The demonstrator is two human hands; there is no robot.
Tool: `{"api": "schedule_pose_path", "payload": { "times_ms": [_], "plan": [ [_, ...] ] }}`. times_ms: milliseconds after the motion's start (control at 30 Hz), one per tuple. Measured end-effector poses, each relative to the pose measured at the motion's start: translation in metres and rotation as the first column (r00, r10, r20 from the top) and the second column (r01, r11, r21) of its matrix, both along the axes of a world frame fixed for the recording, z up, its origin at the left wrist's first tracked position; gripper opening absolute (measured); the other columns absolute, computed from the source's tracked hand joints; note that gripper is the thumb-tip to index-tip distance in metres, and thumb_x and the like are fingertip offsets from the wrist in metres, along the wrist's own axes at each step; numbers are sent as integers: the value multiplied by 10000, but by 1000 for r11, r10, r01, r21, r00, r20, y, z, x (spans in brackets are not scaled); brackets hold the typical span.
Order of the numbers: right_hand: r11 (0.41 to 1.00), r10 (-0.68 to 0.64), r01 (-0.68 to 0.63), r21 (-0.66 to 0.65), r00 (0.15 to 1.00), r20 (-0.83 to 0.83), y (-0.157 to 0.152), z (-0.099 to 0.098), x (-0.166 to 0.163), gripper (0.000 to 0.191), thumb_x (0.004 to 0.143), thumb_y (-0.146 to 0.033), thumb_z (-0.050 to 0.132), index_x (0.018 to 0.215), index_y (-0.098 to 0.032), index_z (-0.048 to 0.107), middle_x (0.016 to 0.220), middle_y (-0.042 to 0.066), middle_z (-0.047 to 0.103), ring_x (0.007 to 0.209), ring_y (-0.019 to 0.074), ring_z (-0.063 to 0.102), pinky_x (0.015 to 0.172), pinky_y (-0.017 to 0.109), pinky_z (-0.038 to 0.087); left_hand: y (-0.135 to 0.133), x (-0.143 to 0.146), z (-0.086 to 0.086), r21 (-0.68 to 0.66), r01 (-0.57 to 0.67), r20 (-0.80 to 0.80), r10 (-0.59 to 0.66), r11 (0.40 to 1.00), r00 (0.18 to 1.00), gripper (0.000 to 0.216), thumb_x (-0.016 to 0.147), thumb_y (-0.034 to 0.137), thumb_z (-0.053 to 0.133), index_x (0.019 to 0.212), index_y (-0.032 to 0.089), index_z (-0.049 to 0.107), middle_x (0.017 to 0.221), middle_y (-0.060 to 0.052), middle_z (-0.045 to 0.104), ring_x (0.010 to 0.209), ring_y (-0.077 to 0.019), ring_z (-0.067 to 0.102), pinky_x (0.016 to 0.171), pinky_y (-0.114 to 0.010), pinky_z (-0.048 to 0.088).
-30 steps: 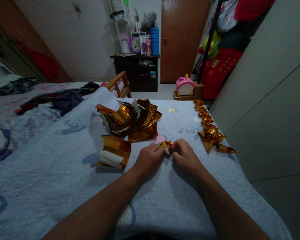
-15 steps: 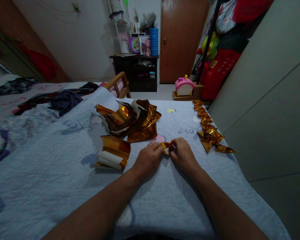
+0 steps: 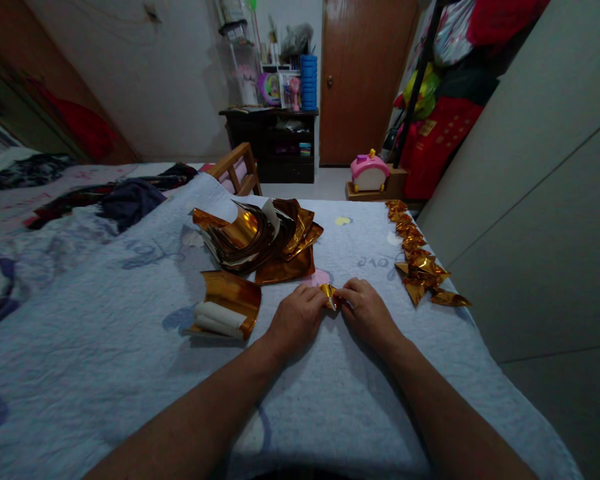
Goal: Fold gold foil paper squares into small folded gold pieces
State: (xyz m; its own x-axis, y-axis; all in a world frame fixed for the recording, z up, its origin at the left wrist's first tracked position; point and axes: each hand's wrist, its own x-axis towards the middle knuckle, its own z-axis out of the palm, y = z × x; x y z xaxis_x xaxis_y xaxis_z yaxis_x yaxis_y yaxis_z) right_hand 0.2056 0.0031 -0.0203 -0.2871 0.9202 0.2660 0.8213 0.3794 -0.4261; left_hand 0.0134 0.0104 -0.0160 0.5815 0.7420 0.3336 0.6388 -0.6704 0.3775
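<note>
A small piece of gold foil paper [image 3: 329, 297] sits between my two hands, partly folded, its pale underside showing at one spot. My left hand [image 3: 300, 313] grips its left side with the fingers bent. On the other side, the fingertips of my right hand [image 3: 366, 308] pinch the paper's right end. Beyond my left hand lies a fanned stack of gold foil sheets [image 3: 245, 230]. Nearer, to the left, rest a few curled gold sheets [image 3: 233, 297] with pale backs. Folded gold foil pieces [image 3: 425, 267] form a row along the right edge.
Everything lies on a pale blue bedspread [image 3: 130, 373]. A grey-white cabinet [image 3: 540, 220] flanks the right side. Past the far edge stand a pink toy case [image 3: 369, 175], a dark shelf unit [image 3: 275, 147] and a wooden chair [image 3: 250, 167]. Clothes [image 3: 133, 200] are heaped at left.
The foil paper between my hands has gone from an open, boxy shape to a flatter, more closed one. My right fingers have pressed in over its right end.
</note>
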Motion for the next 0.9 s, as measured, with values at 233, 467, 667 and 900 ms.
{"api": "schedule_pose_path", "payload": {
  "times_ms": [233, 467, 667, 900],
  "plan": [
    [1000, 17, -17, 16, 1000, 4, 0, 1, -1, 204, 911, -78, 601, 967, -191, 762, 924, 62, 678, 895, 211, 561, 830, 323, 455, 0, 0, 0, 14, -33, 55, 32, 999, 998, 115, 958, 150, 578, 1004, 198, 672, 1107, -71, 695, 1061, -234, 603, 940, -380, 524],
    [999, 44, -44, -1, 999, 7, 0, 6, -1, 207, 904, -62, 590, 959, -181, 751, 930, 66, 680, 902, 210, 556, 835, 324, 452, 0, 0, 2, 32, -38, 43, 37, 999, 998, 121, 967, 162, 563, 1004, 202, 671, 1096, -66, 704, 1064, -236, 602, 946, -400, 532],
    [999, 31, -31, -30, 1000, 4, 0, 4, 0, 216, 893, -54, 580, 954, -188, 738, 947, 61, 667, 923, 202, 562, 856, 316, 446, 0, 0, 0, 47, -84, 77, 80, 995, 994, 150, 946, 130, 548, 973, 202, 677, 1221, -96, 637, 1127, -238, 608, 985, -409, 532],
    [999, 17, -18, -39, 1000, -19, -1, 3, 0, 194, 900, -72, 592, 982, -173, 735, 950, 67, 659, 927, 201, 567, 856, 308, 446, 0, 0, 0, -30, -34, 75, 36, 999, 997, 142, 967, 152, 534, 959, 197, 669, 1153, -64, 677, 1019, -191, 658, 900, -323, 549]
  ]
}}
